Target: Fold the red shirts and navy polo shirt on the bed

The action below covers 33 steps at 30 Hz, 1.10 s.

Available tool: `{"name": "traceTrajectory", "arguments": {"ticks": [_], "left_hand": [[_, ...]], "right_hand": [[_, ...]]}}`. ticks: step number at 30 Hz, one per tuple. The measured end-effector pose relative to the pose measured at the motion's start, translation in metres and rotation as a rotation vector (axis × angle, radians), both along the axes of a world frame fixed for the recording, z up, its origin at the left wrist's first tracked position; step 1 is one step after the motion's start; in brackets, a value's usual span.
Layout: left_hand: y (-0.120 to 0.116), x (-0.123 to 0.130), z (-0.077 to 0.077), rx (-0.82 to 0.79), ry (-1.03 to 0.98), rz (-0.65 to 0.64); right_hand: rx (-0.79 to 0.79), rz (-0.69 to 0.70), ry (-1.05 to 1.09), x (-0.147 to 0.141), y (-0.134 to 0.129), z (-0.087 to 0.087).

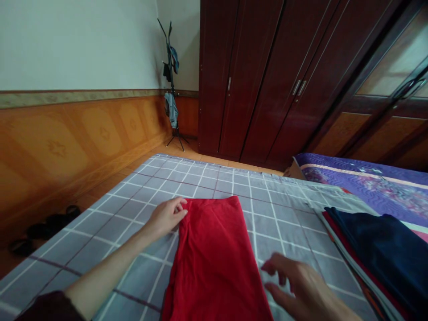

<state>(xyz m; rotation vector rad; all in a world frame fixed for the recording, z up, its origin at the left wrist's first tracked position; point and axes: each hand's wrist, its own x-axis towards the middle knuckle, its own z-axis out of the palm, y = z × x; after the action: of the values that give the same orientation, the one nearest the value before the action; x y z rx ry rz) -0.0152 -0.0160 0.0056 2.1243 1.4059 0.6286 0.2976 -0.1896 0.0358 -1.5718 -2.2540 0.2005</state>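
A red cloth garment (217, 254) lies folded lengthwise on the grey checked bed cover (133, 200), its near end cut off by the frame's bottom edge. My left hand (169, 216) is at the garment's far left corner, fingers closed on the edge of the red fabric. Beside the garment's right edge, my right hand (296, 283) hovers with thumb and fingers apart and nothing between them; it is slightly blurred.
At the right lies a stack of folded clothes (381, 254), dark blue on top. Behind it is a purple patterned bedspread (361, 178). Dark red wardrobes (254, 80) and a coat stand (172, 84) stand beyond the bed. Dark shoes (50, 227) are on the floor at left.
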Motion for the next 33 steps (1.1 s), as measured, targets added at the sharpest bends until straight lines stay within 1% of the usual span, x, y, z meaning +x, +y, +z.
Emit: {"name": "traceTrajectory", "arguments": {"ticks": [1,2,3,4,6,7,9,11,13,17,19,22,24,28,31,33], "left_hand": [[0.014,0.003,0.001,0.045,0.02,0.052],[0.025,0.005,0.001,0.063,0.032,0.077],[0.034,0.009,0.001,0.068,0.041,0.091],[0.04,0.012,-0.001,0.06,0.042,0.091],[0.044,0.016,-0.007,0.045,0.031,0.069],[0.043,0.017,-0.011,0.046,0.023,0.059],[0.038,0.016,-0.017,0.06,0.009,0.041],[0.036,0.013,-0.02,0.066,0.005,0.035],[0.036,0.009,-0.022,0.069,0.014,0.026],[0.04,0.01,-0.022,0.091,0.028,0.008],[0.041,0.013,-0.023,0.083,-0.015,0.036],[0.041,0.019,-0.029,0.078,-0.094,0.136],[0.042,0.021,-0.034,0.096,-0.084,0.189],[0.046,0.018,-0.039,0.102,-0.002,0.195],[0.045,0.018,-0.033,0.142,0.056,0.209],[0.037,0.023,-0.024,0.246,0.077,0.216]], "right_hand": [[-0.03,-0.105,0.015,0.001,0.022,0.001],[-0.039,-0.184,0.033,0.001,0.045,0.0],[-0.03,-0.248,0.053,0.001,0.069,-0.003],[0.001,-0.283,0.061,0.0,0.092,-0.007],[0.068,-0.273,0.071,-0.003,0.13,-0.019],[0.087,-0.256,0.072,-0.004,0.144,-0.027],[0.11,-0.22,0.071,-0.006,0.16,-0.042],[0.131,-0.192,0.075,-0.007,0.166,-0.055],[0.146,-0.173,0.089,-0.005,0.168,-0.063],[0.16,-0.16,0.171,0.002,0.175,-0.072],[0.166,-0.171,0.232,0.004,0.179,-0.073],[0.176,-0.198,0.305,0.005,0.181,-0.075],[0.19,-0.21,0.319,0.004,0.181,-0.076],[0.235,-0.215,0.256,0.005,0.181,-0.08],[0.248,-0.212,0.175,0.004,0.181,-0.077],[0.273,-0.231,0.128,0.0,0.175,-0.069]]}}
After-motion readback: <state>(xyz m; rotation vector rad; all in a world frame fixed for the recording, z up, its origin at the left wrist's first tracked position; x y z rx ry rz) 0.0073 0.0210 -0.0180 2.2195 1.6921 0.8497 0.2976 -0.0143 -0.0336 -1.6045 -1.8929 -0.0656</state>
